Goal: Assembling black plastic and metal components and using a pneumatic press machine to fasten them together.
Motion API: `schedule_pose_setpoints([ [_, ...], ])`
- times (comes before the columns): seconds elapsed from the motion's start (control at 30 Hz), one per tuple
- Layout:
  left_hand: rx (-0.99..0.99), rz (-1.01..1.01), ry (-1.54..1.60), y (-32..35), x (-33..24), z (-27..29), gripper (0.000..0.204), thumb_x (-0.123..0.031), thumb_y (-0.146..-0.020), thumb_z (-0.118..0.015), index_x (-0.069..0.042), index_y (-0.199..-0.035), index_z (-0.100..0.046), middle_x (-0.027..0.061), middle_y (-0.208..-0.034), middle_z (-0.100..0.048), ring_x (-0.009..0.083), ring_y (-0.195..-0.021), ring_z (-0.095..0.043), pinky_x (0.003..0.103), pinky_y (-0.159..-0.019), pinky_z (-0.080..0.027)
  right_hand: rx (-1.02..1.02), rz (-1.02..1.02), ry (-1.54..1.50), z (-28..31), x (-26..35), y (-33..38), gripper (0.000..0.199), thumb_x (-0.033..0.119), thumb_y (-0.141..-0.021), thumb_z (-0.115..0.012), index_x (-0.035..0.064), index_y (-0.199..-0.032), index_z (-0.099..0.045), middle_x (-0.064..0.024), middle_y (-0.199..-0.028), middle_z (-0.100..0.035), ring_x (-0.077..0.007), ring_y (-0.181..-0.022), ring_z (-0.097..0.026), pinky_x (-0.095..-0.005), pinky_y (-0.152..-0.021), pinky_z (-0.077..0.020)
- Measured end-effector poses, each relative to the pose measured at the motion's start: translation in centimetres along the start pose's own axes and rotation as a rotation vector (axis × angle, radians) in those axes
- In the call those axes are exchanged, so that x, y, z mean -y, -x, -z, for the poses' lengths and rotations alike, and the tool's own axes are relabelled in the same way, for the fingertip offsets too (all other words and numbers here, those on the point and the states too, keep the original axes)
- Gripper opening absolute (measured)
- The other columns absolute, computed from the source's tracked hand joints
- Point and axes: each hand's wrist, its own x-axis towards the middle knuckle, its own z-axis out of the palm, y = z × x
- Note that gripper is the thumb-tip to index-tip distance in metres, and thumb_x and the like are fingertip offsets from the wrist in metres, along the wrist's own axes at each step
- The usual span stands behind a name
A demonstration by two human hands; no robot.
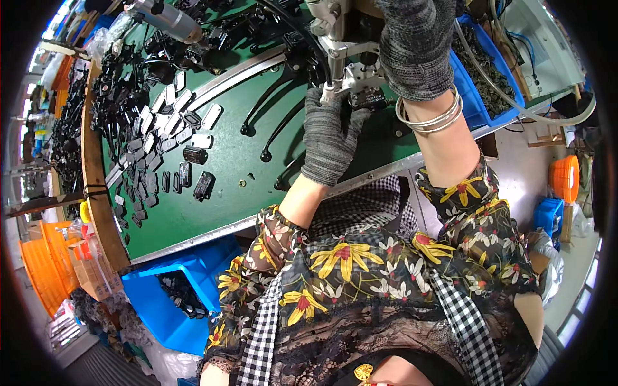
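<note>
Small black part point(368, 98) seated under metal press point(341, 61)

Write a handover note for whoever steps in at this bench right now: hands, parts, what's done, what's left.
Left hand, gloved, holds a small black part under the press.
Right hand, gloved, is up on the press; its grip cannot be made out.
Black levers lie on the green bench by the left hand; small black and silver pieces are spread at far left.
Blue bin of dark parts sits to the right.
Done: part placed at the press.
Left: pressing it seems next; loose parts look unprocessed.
</note>
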Motion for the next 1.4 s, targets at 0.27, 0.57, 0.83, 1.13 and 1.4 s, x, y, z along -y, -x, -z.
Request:
schedule_pose_setpoints([
  [0.27, 0.046, 0.066, -0.038, 0.5, 1.1, 0.3, 0.037, -0.011, -0.085, -0.069, 0.002, -0.117, -0.057, 0.0189, -0.102, -0.062, 0.0321, -0.096, -0.059, 0.039, -0.088, -0.047, -0.007, 0.026, -0.006, -0.7, 0.2, -0.2, 0.029, 0.023, -0.089, -0.071, 0.0010, -0.107, -0.066, -0.0012, -0.087, -0.067, -0.0067, -0.072, -0.061, -0.0210, -0.062, -0.0487],
  [0.57, -0.037, 0.016, -0.137, -1.0, -1.6, -0.7, 0.041, -0.007, -0.078, -0.074, -0.003, -0.115, -0.057, 0.0162, -0.101, -0.055, 0.0310, -0.093, -0.056, 0.039, -0.084, -0.049, -0.043, 0.064, -0.036, 0.5, 1.1, -3.1, 0.029, 0.023, -0.089, -0.070, 0.0008, -0.107, -0.065, -0.0015, -0.087, -0.067, -0.0068, -0.073, -0.061, -0.0211, -0.063, -0.0489],
  [0.83, -0.305, 0.045, -0.200, -6.4, 0.2, 0.4, 0.035, -0.013, -0.083, -0.072, -0.004, -0.114, -0.059, 0.0146, -0.103, -0.059, 0.0262, -0.094, -0.058, 0.038, -0.083, -0.049, -0.067, 0.084, -0.065, 1.0, 0.7, -5.0, 0.029, 0.022, -0.089, -0.070, 0.0006, -0.107, -0.065, -0.0017, -0.088, -0.067, -0.0070, -0.074, -0.062, -0.0211, -0.063, -0.0491],
  [1.13, -0.013, 0.060, -0.178, -4.4, -0.8, 1.7, 0.031, -0.015, -0.083, -0.071, -0.003, -0.111, -0.061, 0.0161, -0.103, -0.056, 0.0285, -0.094, -0.056, 0.037, -0.087, -0.046, -0.089, 0.087, -0.062, 1.5, 0.3, -5.6, 0.028, 0.021, -0.089, -0.070, 0.0005, -0.107, -0.065, -0.0020, -0.089, -0.067, -0.0071, -0.075, -0.062, -0.0211, -0.064, -0.0494],
  [1.4, 0.075, 0.155, 0.043, -4.2, -0.8, 2.5, 0.037, -0.015, -0.081, -0.074, -0.003, -0.114, -0.061, 0.0131, -0.108, -0.055, 0.0236, -0.100, -0.057, 0.033, -0.091, -0.046, -0.087, 0.094, -0.058, 1.0, 0.2, -5.8, 0.028, 0.021, -0.089, -0.070, 0.0003, -0.108, -0.065, -0.0023, -0.090, -0.067, -0.0073, -0.076, -0.062, -0.0211, -0.065, -0.0496],
])
